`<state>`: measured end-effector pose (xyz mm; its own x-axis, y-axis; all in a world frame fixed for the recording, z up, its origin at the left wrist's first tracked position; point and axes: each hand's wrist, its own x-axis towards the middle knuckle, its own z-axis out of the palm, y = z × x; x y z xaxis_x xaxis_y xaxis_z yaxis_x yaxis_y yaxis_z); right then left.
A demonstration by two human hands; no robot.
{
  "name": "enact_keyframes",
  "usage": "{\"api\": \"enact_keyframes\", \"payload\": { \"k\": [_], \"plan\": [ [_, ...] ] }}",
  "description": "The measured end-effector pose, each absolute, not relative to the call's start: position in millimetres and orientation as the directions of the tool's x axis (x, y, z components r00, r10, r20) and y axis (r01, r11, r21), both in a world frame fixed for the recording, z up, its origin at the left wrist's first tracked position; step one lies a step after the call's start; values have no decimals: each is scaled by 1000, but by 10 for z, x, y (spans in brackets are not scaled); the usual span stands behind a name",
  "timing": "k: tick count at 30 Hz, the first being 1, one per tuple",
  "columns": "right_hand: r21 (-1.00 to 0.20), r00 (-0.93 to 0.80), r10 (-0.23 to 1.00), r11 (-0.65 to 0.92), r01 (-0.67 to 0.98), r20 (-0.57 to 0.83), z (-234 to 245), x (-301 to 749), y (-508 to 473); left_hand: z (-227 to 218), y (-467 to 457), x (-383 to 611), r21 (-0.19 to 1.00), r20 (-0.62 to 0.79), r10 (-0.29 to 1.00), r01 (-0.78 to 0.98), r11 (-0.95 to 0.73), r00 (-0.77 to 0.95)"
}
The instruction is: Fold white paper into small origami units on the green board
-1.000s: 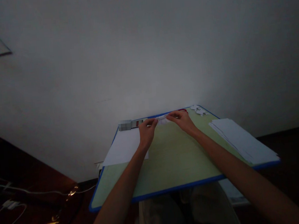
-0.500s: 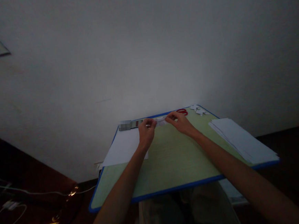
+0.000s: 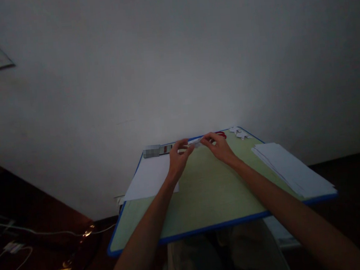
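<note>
A small piece of folded white paper (image 3: 196, 142) is held up near the table's far edge, between my two hands. My right hand (image 3: 217, 145) pinches its right end between thumb and fingertips. At the paper's left end, my left hand (image 3: 178, 156) has thumb and fingers spread apart, the thumb tip close to the paper; whether it touches is hard to tell. Red-handled scissors (image 3: 221, 134) lie just behind my right hand, partly hidden by it.
A blue-edged light green table (image 3: 216, 194) stands against the wall. White sheets (image 3: 149, 177) lie left, near a phone (image 3: 165, 149). A paper stack (image 3: 291, 168) lies right, with small folded paper pieces (image 3: 241, 134) at the far right corner. A cable (image 3: 50, 232) hangs at left.
My left thumb and fingers have parted from their pinch on the paper's left end. The paper has turned to a thinner, tilted view, with my right hand still on it.
</note>
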<state>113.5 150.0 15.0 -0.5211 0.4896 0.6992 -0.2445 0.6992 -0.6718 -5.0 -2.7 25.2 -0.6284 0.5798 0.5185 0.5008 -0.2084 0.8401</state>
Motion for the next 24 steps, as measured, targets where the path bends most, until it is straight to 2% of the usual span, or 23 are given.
{"api": "enact_keyframes", "payload": {
  "k": [7, 15, 24],
  "plan": [
    [-694, -566, 483, 678, -243, 669, 129, 1138, 1477, 219, 13, -88, 797, 561, 567, 579, -172, -603],
    [-665, -633, 391, 695, -272, 668, 200, 1187, 1406, 185, -5, -120, 719, 631, 544, 681, -141, -553],
    [-704, -687, 363, 641, -307, 630, 185, 1168, 1367, 166, 8, -151, 740, 617, 576, 645, -194, -535]
  ]
}}
